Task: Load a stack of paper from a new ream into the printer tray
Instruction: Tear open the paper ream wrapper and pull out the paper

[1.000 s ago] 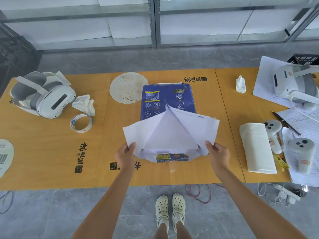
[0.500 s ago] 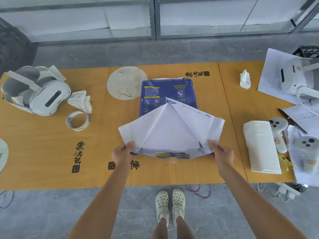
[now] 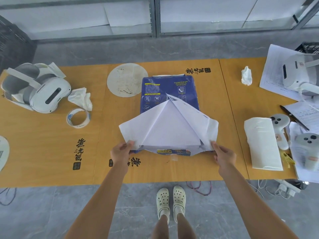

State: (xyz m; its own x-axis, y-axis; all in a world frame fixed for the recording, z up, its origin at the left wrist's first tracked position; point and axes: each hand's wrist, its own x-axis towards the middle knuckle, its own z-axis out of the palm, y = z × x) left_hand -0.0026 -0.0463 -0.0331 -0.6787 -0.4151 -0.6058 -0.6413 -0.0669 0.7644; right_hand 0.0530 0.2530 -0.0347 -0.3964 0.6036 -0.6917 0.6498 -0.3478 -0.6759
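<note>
A ream of paper in a blue wrapper [image 3: 170, 90] lies in the middle of the orange table [image 3: 51, 149]. Its near end is torn open, and the wrapper's white inner flaps [image 3: 165, 125] spread out to both sides. The edge of the white paper stack [image 3: 170, 145] shows inside the opening. My left hand [image 3: 120, 150] pinches the left flap's near corner. My right hand [image 3: 224, 155] pinches the right flap's near corner. No printer or tray is in view.
A white headset [image 3: 39, 90], crumpled tissue [image 3: 81, 99] and a tape roll [image 3: 78, 118] lie at the left. A round disc [image 3: 126, 80] sits behind the ream. At the right are a paper roll [image 3: 262, 144], controllers [image 3: 280, 126], printed sheets and another headset [image 3: 300, 75].
Both hands have pulled the wrapper flaps wider apart and down toward the table. The ream's opened end has settled lower, and the camera view has shifted slightly.
</note>
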